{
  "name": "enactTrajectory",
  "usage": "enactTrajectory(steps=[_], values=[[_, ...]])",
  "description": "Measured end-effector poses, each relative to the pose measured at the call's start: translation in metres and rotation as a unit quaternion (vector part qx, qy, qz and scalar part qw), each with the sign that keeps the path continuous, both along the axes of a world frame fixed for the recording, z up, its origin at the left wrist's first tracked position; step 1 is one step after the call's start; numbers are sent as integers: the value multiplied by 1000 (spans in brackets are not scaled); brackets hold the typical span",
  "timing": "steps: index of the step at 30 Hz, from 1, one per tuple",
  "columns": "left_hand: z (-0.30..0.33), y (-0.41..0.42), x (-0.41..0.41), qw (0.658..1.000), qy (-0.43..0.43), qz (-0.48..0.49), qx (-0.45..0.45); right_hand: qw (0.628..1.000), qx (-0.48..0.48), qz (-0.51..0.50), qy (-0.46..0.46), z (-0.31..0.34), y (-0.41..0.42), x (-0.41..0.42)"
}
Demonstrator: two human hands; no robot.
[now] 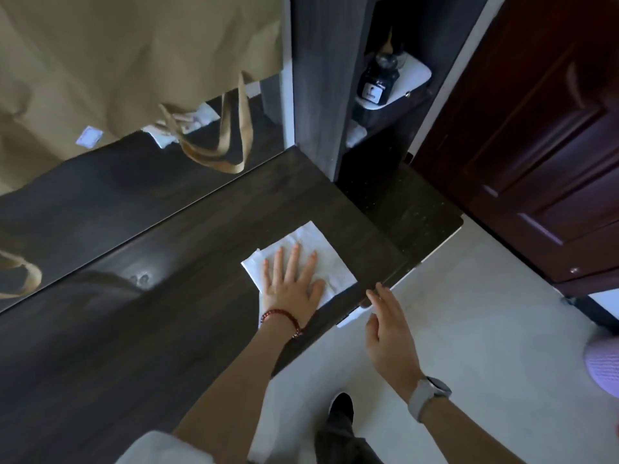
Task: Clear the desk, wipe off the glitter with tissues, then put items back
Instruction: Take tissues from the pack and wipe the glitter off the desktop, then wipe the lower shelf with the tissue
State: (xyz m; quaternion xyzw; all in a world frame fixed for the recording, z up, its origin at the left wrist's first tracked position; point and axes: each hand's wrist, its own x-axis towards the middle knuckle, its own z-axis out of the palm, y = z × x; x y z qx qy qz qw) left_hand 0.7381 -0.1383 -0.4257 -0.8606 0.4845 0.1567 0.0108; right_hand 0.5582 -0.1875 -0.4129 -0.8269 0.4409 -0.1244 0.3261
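Flat, left hand fingers spread on one tissue, right hand relaxed beside desk

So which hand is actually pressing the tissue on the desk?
The left hand, the one with the red bead bracelet, lies flat on the white tissue. The right hand, with the watch, is at the desk's front edge.

A room in a home: a dark wood desk stands against a mirror, a dark red panelled door rises beyond its far right corner, and pale floor tiles lie below.
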Motion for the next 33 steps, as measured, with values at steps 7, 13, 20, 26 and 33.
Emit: enactTrajectory(steps=[7, 13, 20, 26, 33], values=[[5, -44, 55, 977, 49, 206, -33, 998, -52, 45, 8, 0, -64, 17], [6, -67, -45, 964, 118, -179, -154, 995, 0, -9, -102, 10, -83, 7], [41, -108, -75, 797, 507, 244, -220, 908, 309, -218, -178, 38, -131, -15], [67, -172, -58, 738, 556, 293, -245, 891, 398, -123, -179, 67, -173, 24], [81, -225, -38, 773, 602, 183, -79, 952, 182, -202, -142, 80, -243, 26]])
